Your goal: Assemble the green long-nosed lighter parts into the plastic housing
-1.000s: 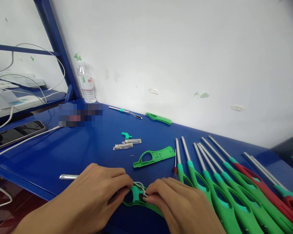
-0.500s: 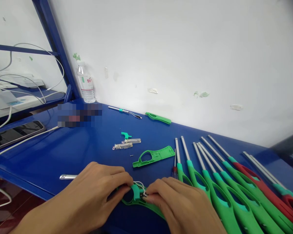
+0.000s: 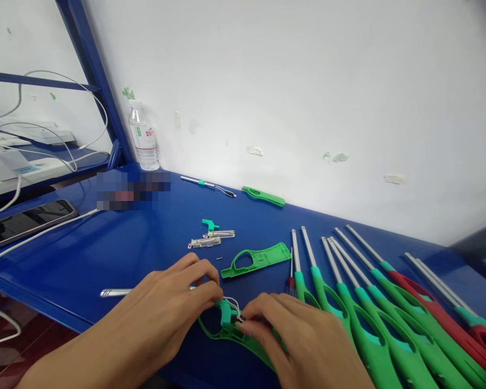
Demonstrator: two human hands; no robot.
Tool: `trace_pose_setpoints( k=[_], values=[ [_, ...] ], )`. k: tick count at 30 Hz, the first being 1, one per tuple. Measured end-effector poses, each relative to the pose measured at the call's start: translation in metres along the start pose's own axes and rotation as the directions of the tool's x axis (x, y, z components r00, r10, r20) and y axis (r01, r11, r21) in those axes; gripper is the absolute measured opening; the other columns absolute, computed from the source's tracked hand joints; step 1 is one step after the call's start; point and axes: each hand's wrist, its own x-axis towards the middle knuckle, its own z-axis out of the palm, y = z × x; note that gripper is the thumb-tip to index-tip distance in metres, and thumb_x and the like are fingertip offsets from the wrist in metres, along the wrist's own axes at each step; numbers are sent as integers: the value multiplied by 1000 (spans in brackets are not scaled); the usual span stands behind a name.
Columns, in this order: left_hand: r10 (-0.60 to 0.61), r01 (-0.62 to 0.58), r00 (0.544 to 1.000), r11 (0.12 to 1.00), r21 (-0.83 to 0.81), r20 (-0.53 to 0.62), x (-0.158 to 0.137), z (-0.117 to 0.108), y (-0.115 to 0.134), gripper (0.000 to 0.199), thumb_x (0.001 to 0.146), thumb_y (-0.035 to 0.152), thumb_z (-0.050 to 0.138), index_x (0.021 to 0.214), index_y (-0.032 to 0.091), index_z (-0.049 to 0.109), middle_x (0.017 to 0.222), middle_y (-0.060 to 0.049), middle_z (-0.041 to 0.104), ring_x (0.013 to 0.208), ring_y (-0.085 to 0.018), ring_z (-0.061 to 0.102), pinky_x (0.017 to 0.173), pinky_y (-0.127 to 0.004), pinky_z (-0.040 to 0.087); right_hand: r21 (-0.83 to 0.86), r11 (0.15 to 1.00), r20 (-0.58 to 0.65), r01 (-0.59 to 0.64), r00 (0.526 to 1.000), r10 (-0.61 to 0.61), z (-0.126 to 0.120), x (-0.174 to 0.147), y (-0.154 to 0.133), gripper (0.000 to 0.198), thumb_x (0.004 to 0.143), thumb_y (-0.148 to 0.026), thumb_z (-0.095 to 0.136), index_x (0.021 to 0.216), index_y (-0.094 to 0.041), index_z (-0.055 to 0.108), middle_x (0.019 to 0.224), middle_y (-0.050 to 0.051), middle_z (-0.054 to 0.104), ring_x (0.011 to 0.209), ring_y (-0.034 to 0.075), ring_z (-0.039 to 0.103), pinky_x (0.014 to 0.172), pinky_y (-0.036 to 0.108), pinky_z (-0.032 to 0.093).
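An opened gas lighter with a green half shell (image 3: pixel 249 346) lies at the front of the table, its silver tube (image 3: pixel 115 293) poking out left of my wrist. My left hand (image 3: pixel 174 308) is closed at the teal trigger (image 3: pixel 225 313), thumb and index finger pinching around its upper end. From the right, my right hand (image 3: pixel 299 335) pinches a small black piece (image 3: pixel 237 319) beside the trigger, where a thin white wire (image 3: pixel 234 302) loops up. My fingers hide part of the shell's inside. Beyond them rests the other green half shell (image 3: pixel 263 259), inner side up.
Several lighters (image 3: pixel 360 308) lie in a row at right, near a screwdriver (image 3: pixel 291 283). Clear gas tanks (image 3: pixel 206 242), a loose teal trigger (image 3: pixel 209 224), a tiny screw (image 3: pixel 219 259), a metal tube (image 3: pixel 198 182) and a green shell (image 3: pixel 264 195) lie farther back. A bottle (image 3: pixel 143 138) stands by the wall.
The fingers of my left hand have lifted and curled a little higher over the trigger. My right hand keeps its pinch at the black piece, shifting only slightly. The other parts lie as before.
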Motion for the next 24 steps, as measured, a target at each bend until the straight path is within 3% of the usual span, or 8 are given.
trace_pose_setpoints(
  k=[8,15,24],
  values=[
    [-29,29,997,1000,-2,72,-13,8,-7,63,117,-14,55,144,41,71,147,9,78,134,-18,71,110,-29,43,-37,999,28,-21,999,22,3,-2,-2,39,103,-5,91,114,-37,71,93,-15,87,73,18,88,56,35,49],
    [-23,22,996,1000,3,82,-11,9,-8,60,115,-14,59,138,40,72,143,8,80,146,-18,71,105,-30,45,-45,998,49,-41,998,44,6,-3,-4,38,98,-3,88,110,-36,73,92,-13,86,71,18,86,58,37,48],
    [-13,11,999,999,32,48,-10,9,-10,57,115,-8,57,138,38,82,134,3,87,121,-21,83,95,-31,57,-48,998,36,-45,998,47,6,-2,-6,38,99,-2,87,106,-36,71,90,-12,83,74,18,85,60,38,47]
  ],
)
